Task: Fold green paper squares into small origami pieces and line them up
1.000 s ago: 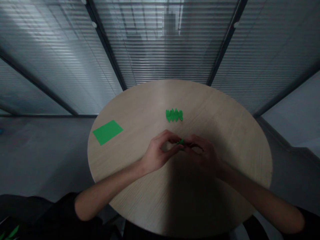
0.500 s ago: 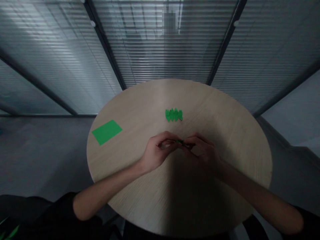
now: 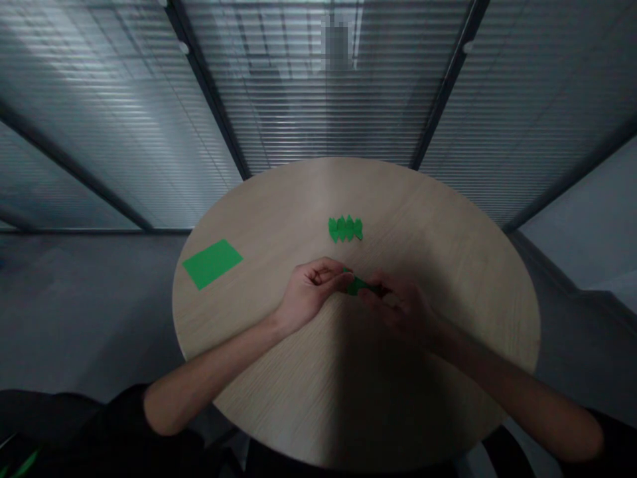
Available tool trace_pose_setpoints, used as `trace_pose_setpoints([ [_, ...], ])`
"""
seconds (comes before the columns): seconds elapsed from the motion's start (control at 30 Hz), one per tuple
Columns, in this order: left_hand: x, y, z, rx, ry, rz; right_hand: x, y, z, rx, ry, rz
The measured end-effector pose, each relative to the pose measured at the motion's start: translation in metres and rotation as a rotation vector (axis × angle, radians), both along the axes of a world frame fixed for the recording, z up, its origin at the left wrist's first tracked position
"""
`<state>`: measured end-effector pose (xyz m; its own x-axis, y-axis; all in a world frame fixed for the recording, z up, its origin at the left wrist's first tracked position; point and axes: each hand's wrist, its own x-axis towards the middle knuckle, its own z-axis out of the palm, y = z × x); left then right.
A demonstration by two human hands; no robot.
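Between my hands is a small folded piece of green paper [image 3: 356, 285], held above the middle of the round table. My left hand [image 3: 312, 292] pinches its left end between thumb and fingers. At its right end the fingers of my right hand [image 3: 401, 305] are closed on it; that hand lies in shadow and its fingertips are partly blurred. Just beyond my hands rests a row of several small folded green paper pieces [image 3: 345, 229] with pointed ends. A flat green paper sheet [image 3: 212, 264] lies near the table's left edge.
The round wooden table [image 3: 279, 411] fills the middle of the view, and my shadow falls across its near right part. Behind it stand glass partitions with blinds [image 3: 308, 126] and dark frames. Dark chair parts show at the bottom edge.
My fingers have shifted on the folded green paper, so more of it shows between my hands. The left fingers have curled in more. The paper row and sheet stay put.
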<state>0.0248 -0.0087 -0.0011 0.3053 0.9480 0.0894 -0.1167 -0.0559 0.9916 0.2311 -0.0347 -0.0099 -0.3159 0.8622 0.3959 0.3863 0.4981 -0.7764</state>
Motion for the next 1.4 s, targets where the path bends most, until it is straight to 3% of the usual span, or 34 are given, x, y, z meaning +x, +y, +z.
trace_pose_setpoints([
  [0.4,-0.0002,-0.0004,0.003,-0.047,-0.035,-0.025,0.0017,0.0029,0.0009,-0.356,0.136,0.115],
  [0.67,0.0017,0.0002,0.0009,-0.051,0.005,-0.071,-0.0017,0.0007,0.0019,-0.369,0.141,0.122],
  [0.97,0.0002,-0.0078,0.0003,0.127,0.326,-0.2,-0.0021,0.0023,0.003,-0.437,0.269,0.135],
  [1.2,0.001,-0.0076,0.0004,0.094,0.279,-0.252,-0.0019,0.0021,0.0051,-0.484,0.289,0.161],
  [1.4,0.0003,-0.0031,-0.0066,0.133,0.226,-0.185,-0.0028,0.0001,0.0052,-0.533,0.238,0.208],
])
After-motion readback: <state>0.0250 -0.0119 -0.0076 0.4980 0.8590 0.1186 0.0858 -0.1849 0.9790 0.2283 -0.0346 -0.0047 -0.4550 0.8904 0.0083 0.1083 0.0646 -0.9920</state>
